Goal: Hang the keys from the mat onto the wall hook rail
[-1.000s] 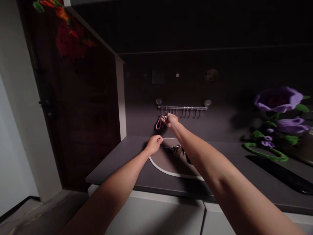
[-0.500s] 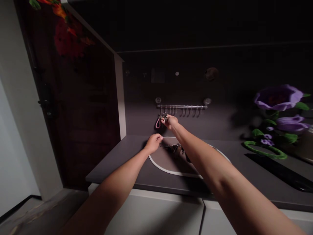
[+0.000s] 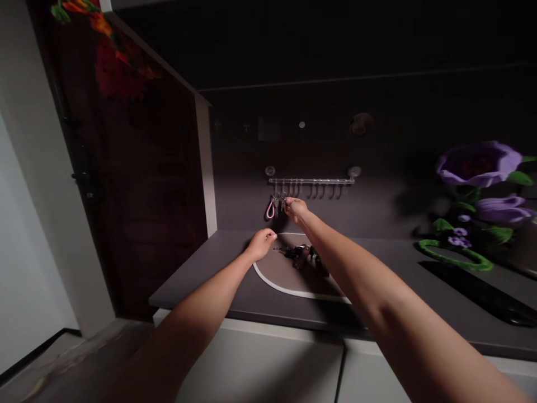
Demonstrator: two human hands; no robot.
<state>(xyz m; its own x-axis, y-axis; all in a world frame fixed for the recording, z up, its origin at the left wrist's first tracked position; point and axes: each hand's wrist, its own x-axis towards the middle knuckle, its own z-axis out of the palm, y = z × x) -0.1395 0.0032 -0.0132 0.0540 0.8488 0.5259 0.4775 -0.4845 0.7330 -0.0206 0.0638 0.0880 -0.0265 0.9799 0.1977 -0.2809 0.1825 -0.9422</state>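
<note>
A metal hook rail [image 3: 310, 181] is fixed to the dark wall, and a bunch of keys [image 3: 283, 202] hangs from its left end beside a pink loop key fob [image 3: 271, 210]. My right hand [image 3: 296, 209] is raised just to the right of those keys, its fingertips very close to them. My left hand [image 3: 262, 243] is loosely curled above the edge of a brown oval mat [image 3: 289, 291] with a white rim. Another bunch of dark keys [image 3: 300, 255] lies on that mat, a little right of my left fingers.
The grey countertop [image 3: 197, 285] ends at a dark wooden door [image 3: 142, 224] on the left. Purple artificial flowers [image 3: 478, 165] and a green loop [image 3: 453, 257] stand at the right. White cabinet fronts [image 3: 260, 364] lie below.
My right hand has shifted rightward, while the keys stay hanging from the rail. My left hand has moved slightly toward me. The whole view has tilted a little.
</note>
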